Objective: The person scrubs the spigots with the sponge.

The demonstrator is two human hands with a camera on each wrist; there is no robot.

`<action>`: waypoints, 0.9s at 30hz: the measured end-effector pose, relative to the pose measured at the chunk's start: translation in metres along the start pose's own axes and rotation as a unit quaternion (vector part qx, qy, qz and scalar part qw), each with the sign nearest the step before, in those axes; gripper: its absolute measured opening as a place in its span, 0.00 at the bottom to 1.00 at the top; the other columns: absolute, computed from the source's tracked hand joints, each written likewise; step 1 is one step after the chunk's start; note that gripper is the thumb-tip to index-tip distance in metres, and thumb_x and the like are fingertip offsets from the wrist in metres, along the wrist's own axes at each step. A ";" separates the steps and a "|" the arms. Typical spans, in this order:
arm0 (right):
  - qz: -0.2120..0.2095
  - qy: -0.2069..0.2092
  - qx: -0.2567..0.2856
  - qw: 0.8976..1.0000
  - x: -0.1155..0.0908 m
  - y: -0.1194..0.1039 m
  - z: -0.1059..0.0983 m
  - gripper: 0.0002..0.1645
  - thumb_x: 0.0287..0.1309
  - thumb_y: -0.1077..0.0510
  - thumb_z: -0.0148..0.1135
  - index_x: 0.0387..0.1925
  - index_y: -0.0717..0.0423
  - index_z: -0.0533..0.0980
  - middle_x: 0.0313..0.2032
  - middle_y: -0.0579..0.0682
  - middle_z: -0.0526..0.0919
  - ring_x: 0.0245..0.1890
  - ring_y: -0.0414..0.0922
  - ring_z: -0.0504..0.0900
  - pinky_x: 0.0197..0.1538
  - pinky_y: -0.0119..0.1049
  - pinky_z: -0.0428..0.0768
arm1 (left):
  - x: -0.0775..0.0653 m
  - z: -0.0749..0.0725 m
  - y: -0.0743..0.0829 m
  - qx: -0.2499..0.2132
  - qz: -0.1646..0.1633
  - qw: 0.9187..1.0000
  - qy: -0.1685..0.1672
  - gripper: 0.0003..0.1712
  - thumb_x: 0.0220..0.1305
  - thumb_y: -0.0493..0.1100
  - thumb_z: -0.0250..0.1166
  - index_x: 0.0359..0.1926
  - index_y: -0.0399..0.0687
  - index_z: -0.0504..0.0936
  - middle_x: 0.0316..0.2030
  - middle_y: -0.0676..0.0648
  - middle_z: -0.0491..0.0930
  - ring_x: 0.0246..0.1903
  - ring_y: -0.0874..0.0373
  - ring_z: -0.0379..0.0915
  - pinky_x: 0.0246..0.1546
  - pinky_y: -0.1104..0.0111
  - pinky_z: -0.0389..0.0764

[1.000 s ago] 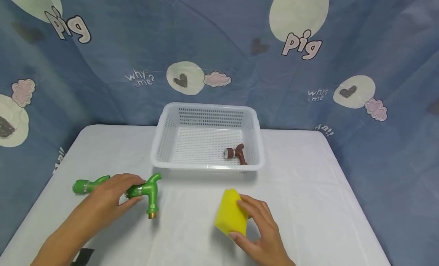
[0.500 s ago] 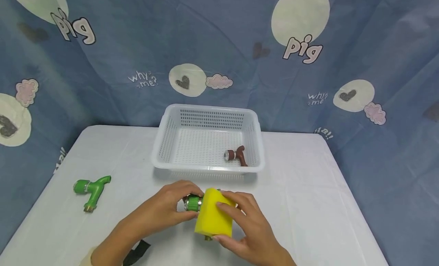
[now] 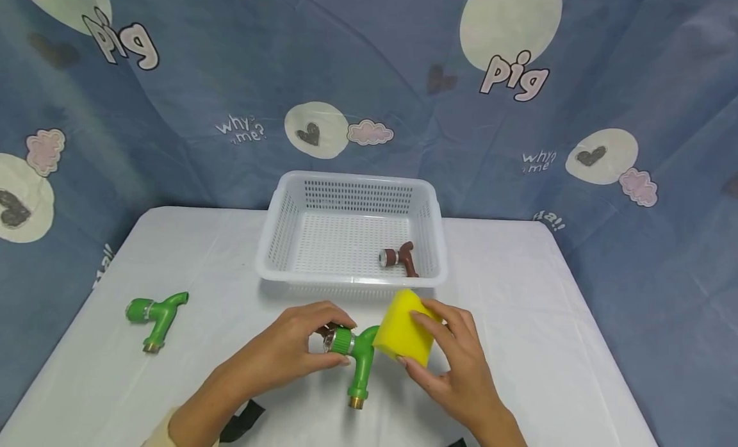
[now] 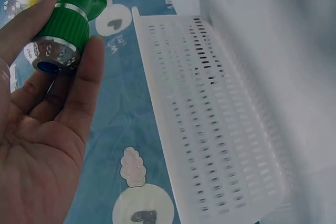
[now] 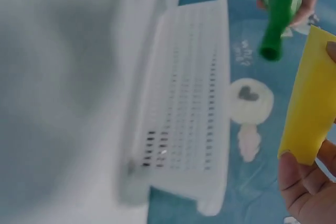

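Two held: green tap (image 3: 361, 362), yellow sponge (image 3: 403, 328)

The left hand (image 3: 293, 344) pinches the tap's ribbed end; the right hand (image 3: 461, 357) grips the sponge near the spout, fingers curled, both in front of the worktop's (image 3: 519, 293) white basket (image 3: 352, 281).

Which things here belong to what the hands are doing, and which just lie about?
In use:
green tap, in the left hand
yellow sponge, in the right hand

Lying about, perhaps involved:
second green tap, on the table
brown tap, in the white basket

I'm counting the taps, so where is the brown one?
In the head view, the brown tap lies inside the white basket, toward its near right corner, beyond the yellow sponge.
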State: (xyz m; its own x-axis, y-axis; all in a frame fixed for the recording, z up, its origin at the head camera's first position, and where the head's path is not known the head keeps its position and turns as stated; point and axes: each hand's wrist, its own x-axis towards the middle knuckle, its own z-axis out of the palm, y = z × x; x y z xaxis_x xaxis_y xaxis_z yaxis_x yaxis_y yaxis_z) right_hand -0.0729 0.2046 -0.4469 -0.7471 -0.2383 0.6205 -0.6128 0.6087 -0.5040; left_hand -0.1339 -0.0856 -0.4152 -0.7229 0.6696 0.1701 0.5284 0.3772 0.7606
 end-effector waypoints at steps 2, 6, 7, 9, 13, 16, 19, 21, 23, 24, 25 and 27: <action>-0.015 -0.003 0.015 1.000 0.001 -0.006 0.001 0.34 0.69 0.36 0.65 0.65 0.52 0.78 0.67 0.55 0.75 0.60 0.52 0.71 0.61 0.31 0.72 | 0.001 0.001 -0.001 -0.007 0.014 1.000 0.007 0.25 0.56 0.41 0.82 0.53 0.59 0.84 0.47 0.64 0.81 0.41 0.66 0.77 0.44 0.70 0.84; -0.057 -0.036 0.051 0.996 0.002 -0.018 0.009 0.36 0.66 0.41 0.72 0.67 0.54 0.76 0.68 0.57 0.72 0.63 0.53 0.71 0.60 0.34 0.74 | 0.003 0.002 -0.001 -0.023 0.027 0.999 0.010 0.25 0.55 0.38 0.82 0.53 0.56 0.84 0.49 0.61 0.82 0.44 0.65 0.80 0.47 0.70 0.85; -0.064 -0.041 0.059 0.995 0.002 -0.019 0.011 0.36 0.65 0.42 0.73 0.67 0.55 0.75 0.68 0.58 0.72 0.63 0.54 0.71 0.60 0.34 0.75 | 0.004 0.003 0.000 -0.026 0.029 0.999 0.010 0.26 0.55 0.36 0.82 0.53 0.55 0.84 0.50 0.60 0.82 0.44 0.65 0.80 0.47 0.70 0.85; -0.065 -0.047 0.068 0.994 0.001 -0.020 0.014 0.36 0.66 0.43 0.72 0.68 0.56 0.74 0.68 0.59 0.71 0.63 0.53 0.72 0.59 0.34 0.75 | 0.005 0.003 0.000 -0.027 0.032 0.999 0.009 0.26 0.55 0.35 0.82 0.53 0.55 0.83 0.50 0.59 0.82 0.45 0.65 0.80 0.49 0.70 0.85; -0.044 -0.042 0.057 0.997 -0.001 -0.014 0.015 0.36 0.66 0.44 0.72 0.68 0.56 0.74 0.67 0.58 0.71 0.61 0.52 0.75 0.57 0.30 0.75 | 0.006 0.005 -0.001 -0.026 0.052 0.998 0.011 0.26 0.55 0.36 0.82 0.53 0.56 0.84 0.49 0.60 0.83 0.43 0.65 0.80 0.47 0.70 0.85; -0.008 -0.041 0.039 0.998 -0.002 -0.005 0.011 0.36 0.63 0.48 0.75 0.69 0.54 0.74 0.68 0.57 0.71 0.62 0.53 0.74 0.61 0.28 0.75 | 0.007 0.006 -0.002 -0.031 0.076 0.996 0.021 0.24 0.55 0.38 0.82 0.51 0.55 0.84 0.47 0.61 0.82 0.41 0.65 0.78 0.43 0.72 0.84; 0.035 -0.044 0.025 0.998 -0.004 0.003 0.005 0.36 0.64 0.47 0.74 0.70 0.53 0.73 0.69 0.56 0.70 0.65 0.54 0.73 0.67 0.28 0.71 | 0.008 0.007 -0.003 -0.033 0.089 0.995 0.031 0.23 0.55 0.40 0.82 0.50 0.55 0.84 0.46 0.62 0.82 0.39 0.66 0.77 0.40 0.72 0.83; 0.053 -0.039 0.018 0.998 -0.006 0.006 0.001 0.37 0.67 0.44 0.71 0.70 0.53 0.72 0.70 0.56 0.69 0.66 0.54 0.72 0.69 0.27 0.69 | 0.009 0.007 -0.003 -0.033 0.088 0.995 0.035 0.22 0.55 0.42 0.82 0.50 0.56 0.84 0.46 0.63 0.82 0.39 0.66 0.77 0.40 0.72 0.83; 0.062 -0.035 0.017 0.997 -0.007 0.005 -0.003 0.37 0.69 0.40 0.67 0.71 0.53 0.71 0.71 0.56 0.69 0.66 0.53 0.71 0.69 0.26 0.69 | 0.009 0.006 -0.003 -0.034 0.078 0.996 0.036 0.21 0.56 0.45 0.82 0.49 0.56 0.84 0.45 0.63 0.82 0.39 0.66 0.77 0.40 0.72 0.84; 0.056 -0.032 0.018 0.998 -0.006 0.004 -0.004 0.38 0.69 0.39 0.66 0.72 0.54 0.71 0.71 0.56 0.69 0.66 0.53 0.71 0.69 0.26 0.69 | 0.009 0.006 -0.003 -0.035 0.073 0.996 0.037 0.21 0.57 0.46 0.82 0.49 0.57 0.84 0.45 0.63 0.82 0.39 0.66 0.78 0.40 0.71 0.84; 0.050 -0.035 0.021 0.998 -0.006 0.001 -0.005 0.39 0.69 0.39 0.66 0.72 0.54 0.70 0.71 0.56 0.68 0.67 0.52 0.71 0.69 0.26 0.69 | 0.009 0.006 -0.003 -0.034 0.069 0.996 0.037 0.20 0.57 0.47 0.81 0.49 0.57 0.84 0.45 0.63 0.82 0.39 0.66 0.78 0.40 0.70 0.85; 0.020 -0.045 0.029 0.998 -0.005 -0.006 -0.004 0.40 0.69 0.39 0.67 0.73 0.54 0.70 0.71 0.56 0.68 0.66 0.52 0.71 0.67 0.26 0.70 | 0.009 0.005 -0.004 -0.035 0.063 0.997 0.034 0.20 0.57 0.46 0.81 0.49 0.57 0.84 0.45 0.62 0.82 0.39 0.65 0.78 0.40 0.70 0.85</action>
State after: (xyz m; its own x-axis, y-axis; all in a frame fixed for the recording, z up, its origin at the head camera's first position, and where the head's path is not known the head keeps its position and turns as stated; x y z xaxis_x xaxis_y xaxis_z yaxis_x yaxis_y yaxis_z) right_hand -0.0642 0.2053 -0.4448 -0.7902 -0.2826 0.5438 -0.5932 0.5757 -0.5628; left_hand -0.1401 -0.0775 -0.4197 -0.6833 0.6624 0.3073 0.5858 0.2460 0.7723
